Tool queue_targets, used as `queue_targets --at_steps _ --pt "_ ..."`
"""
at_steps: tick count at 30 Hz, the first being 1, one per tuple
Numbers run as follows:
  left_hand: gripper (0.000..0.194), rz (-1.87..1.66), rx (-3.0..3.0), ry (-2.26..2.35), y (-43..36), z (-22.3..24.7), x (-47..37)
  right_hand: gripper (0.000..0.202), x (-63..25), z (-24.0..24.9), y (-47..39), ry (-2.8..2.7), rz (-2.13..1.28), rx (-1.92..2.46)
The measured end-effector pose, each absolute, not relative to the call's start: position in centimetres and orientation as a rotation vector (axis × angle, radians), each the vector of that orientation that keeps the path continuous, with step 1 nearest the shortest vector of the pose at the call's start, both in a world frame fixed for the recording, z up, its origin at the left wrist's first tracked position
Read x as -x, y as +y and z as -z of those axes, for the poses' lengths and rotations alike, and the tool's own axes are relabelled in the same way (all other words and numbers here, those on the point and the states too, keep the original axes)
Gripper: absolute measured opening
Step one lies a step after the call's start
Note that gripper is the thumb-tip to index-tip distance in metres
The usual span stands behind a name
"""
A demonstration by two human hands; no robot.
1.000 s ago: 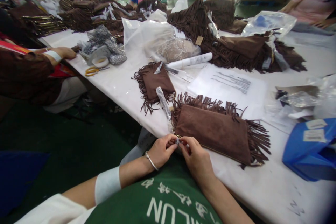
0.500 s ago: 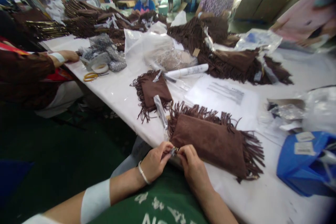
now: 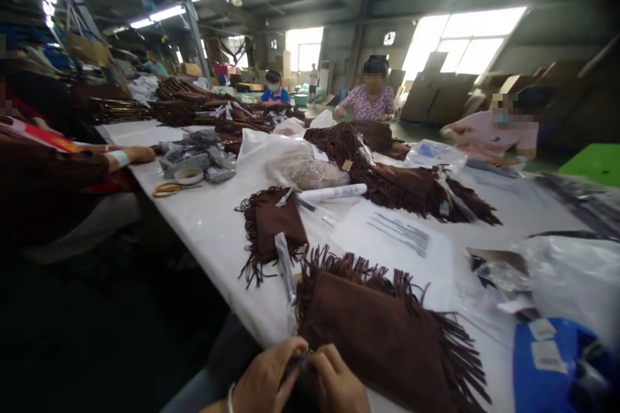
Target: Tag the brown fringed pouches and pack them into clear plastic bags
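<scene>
A dark brown fringed suede bag (image 3: 368, 329) lies flat on the table in front of me, its fringe spread along the far and right sides. At its near left corner my left hand (image 3: 271, 371) is closed in a pinch, with a small gold-coloured metal fitting (image 3: 310, 351) and a bit of greyish wrapping at the fingertips. My right hand (image 3: 336, 381) pinches at the same spot, fingertips nearly touching the left ones. The fitting is mostly hidden by the fingers. A plastic-wrapped strip (image 3: 285, 268) runs up from the hands, beside a smaller brown fringed pouch (image 3: 281, 226).
Yellow-handled scissors (image 3: 167, 190) and a tape roll (image 3: 188, 177) lie at the left. Beyond are a white roll (image 3: 334, 192), a printed sheet (image 3: 397, 235) and piled fringed bags (image 3: 402, 187). A blue bin (image 3: 542, 368) stands at right. Co-workers sit around the table.
The view has tilted up, so the table and my hands sit lower in the picture and more of the hall shows. Both hands keep their pinch at the bag's corner.
</scene>
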State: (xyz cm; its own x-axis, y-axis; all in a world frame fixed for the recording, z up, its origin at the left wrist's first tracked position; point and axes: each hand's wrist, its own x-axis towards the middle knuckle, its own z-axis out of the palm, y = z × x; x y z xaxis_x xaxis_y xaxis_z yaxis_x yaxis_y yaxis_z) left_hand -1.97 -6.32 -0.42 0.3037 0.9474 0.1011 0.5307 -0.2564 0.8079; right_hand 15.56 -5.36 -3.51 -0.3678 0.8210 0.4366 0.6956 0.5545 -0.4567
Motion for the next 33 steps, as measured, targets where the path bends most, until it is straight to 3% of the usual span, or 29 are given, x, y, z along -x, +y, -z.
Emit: queue_targets --at_steps 9,15,22,27,33 --pt "0.03 -0.755 -1.546 1.284 -6.3 -1.8 1.2 0.016 -16.0 1.0 -6.1 -2.147 -0.511 1.346" --pt "0.03 -0.765 -1.238 1.245 -5.9 -0.6 1.1 0.012 -16.3 0.2 -6.0 -1.84 -0.737 1.553" --pt "0.043 -0.62 -0.795 1.193 -5.9 0.4 1.5 0.033 -16.2 0.0 -7.1 -1.531 -1.344 1.589" --pt "0.047 -0.583 -0.78 1.171 -5.3 0.3 0.9 0.031 -15.4 0.7 -7.2 -1.485 -1.417 1.506" --pt "0.037 -0.567 -0.735 1.193 -4.7 -0.4 0.4 0.028 -15.6 1.4 -7.1 -1.555 -1.302 1.423"
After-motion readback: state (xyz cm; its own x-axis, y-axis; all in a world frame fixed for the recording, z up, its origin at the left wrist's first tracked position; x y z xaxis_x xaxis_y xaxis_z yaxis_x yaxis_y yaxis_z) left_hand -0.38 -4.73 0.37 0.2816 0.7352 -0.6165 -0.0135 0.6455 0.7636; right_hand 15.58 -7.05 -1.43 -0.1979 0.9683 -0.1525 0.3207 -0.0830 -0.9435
